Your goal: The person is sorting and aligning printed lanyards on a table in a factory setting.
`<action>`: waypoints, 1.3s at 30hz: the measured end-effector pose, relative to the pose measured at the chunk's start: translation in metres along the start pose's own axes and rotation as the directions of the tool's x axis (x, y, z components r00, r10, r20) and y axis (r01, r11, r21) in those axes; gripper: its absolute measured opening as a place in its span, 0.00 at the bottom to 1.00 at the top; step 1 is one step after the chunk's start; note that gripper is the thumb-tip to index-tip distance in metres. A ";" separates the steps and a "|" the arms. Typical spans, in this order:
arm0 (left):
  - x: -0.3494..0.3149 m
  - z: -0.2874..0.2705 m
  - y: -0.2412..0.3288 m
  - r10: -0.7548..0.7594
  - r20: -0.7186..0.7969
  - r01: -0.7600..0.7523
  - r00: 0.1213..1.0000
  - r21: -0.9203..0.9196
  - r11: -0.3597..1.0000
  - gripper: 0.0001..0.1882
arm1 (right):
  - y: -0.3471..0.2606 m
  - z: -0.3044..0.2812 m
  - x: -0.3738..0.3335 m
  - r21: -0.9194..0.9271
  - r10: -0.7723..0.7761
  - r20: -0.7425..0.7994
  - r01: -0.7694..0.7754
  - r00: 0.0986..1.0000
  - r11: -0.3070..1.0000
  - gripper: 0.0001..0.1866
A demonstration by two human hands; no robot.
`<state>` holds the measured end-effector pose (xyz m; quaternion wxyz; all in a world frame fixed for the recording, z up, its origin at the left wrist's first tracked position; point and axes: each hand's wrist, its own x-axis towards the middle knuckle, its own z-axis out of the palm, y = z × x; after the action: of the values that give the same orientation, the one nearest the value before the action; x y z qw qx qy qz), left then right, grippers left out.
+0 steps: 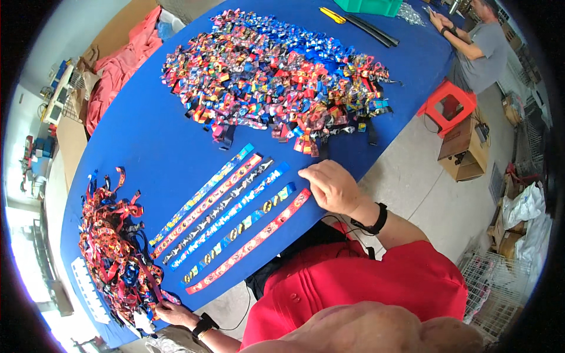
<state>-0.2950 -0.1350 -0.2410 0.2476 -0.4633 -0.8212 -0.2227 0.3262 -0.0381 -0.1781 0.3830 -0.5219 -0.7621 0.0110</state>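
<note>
Six patterned lanyard straps lie side by side in a slanted row on the blue table, among them a red strap (250, 243) nearest me and a black-and-white strap (218, 212). My right hand (332, 185) hovers by the upper right ends of the row, fingers curled together. Its fingertips are close to the red strap's end, and whatever they may hold is hidden. At the lower left, my left hand (170, 313) is closed on a dark red strap (154, 288) at the edge of a tangled pile of long straps (115, 235).
A wide heap of short, folded colourful straps (265, 76) covers the far part of the table (141, 147). Beyond it lie a yellow cutter (333, 15), black rods (372, 30) and a green bin (371, 6). Another person (479, 47) works at the far right near a red stool (448, 107).
</note>
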 end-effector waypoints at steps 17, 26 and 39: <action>0.005 0.005 -0.040 0.125 -0.038 -0.124 0.991 0.039 0.992 0.12 | 0.006 0.004 -0.006 0.080 0.029 0.041 -0.032 0.999 0.996 0.19; 0.006 0.003 -0.014 0.177 -0.100 -0.178 0.979 -0.002 0.984 0.17 | 0.006 0.001 -0.005 0.117 0.055 0.061 -0.062 0.997 0.991 0.19; -0.002 0.018 -0.050 0.069 -0.099 -0.074 0.993 -0.048 0.996 0.09 | 0.004 0.006 -0.005 0.003 0.030 0.050 -0.031 0.998 1.000 0.19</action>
<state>-0.3409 -0.1491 -0.2631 0.2831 -0.4875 -0.7850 -0.2571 0.3265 -0.0377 -0.1869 0.3645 -0.5324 -0.7634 0.0312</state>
